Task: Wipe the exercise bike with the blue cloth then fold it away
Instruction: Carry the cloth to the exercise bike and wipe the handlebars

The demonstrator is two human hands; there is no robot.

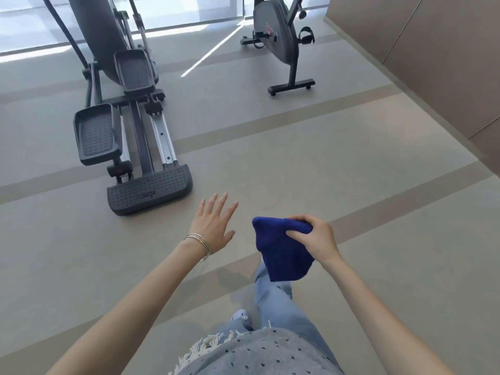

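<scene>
The blue cloth [281, 250] hangs folded in front of me, pinched at its upper edge by my right hand [316, 236]. My left hand [213, 223] is held out flat to the left of the cloth, fingers spread, holding nothing, with thin bangles on its wrist. The exercise bike [281, 36] stands far ahead at the upper right, dark grey with a black T-shaped foot and pedals; its seat and handlebars are cut off by the frame's top edge. Both hands are well short of it.
A large elliptical trainer [127, 117] with two foot plates and a ridged rear step stands at the left. A tan wall [433, 63] runs along the right. Grey floor [297, 158] with darker stripes lies between me and the bike. My jeans-clad leg shows below.
</scene>
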